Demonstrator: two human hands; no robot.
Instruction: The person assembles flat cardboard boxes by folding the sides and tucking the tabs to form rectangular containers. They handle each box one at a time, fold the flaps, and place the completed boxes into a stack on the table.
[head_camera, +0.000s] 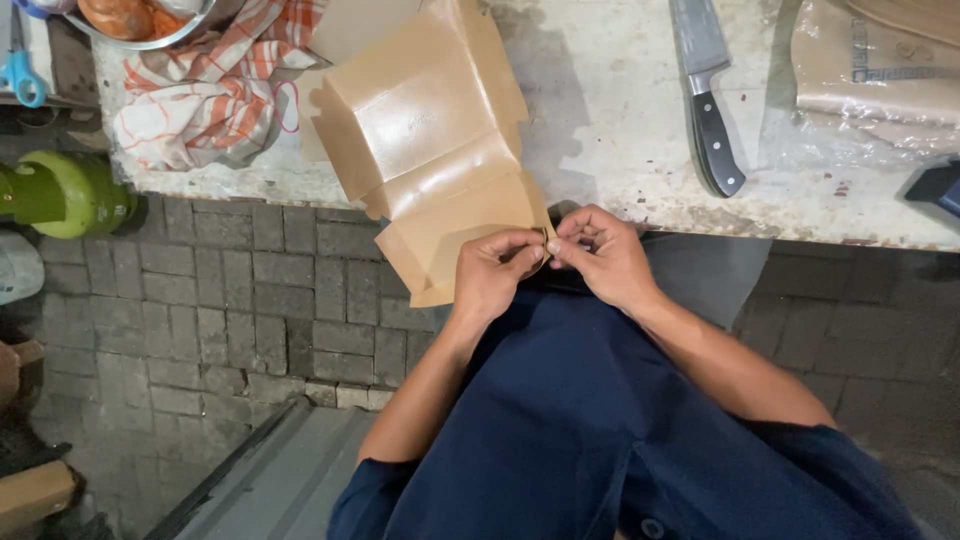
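Observation:
A brown paper food box (430, 140), unfolded and open, lies over the front edge of a worn white table (620, 120). Its near flap hangs past the edge. My left hand (495, 272) pinches the right corner of that flap between thumb and fingers. Right beside it, fingertips touching, my right hand (600, 255) pinches the same corner. What exactly sits between the fingertips is too small to make out.
A black-handled kitchen knife (708, 90) lies on the table to the right. A brown bag under clear plastic (870, 80) sits far right. An orange checked cloth (210, 90) and a metal bowl (150, 25) are at the left; a green gas cylinder (65, 190) stands below.

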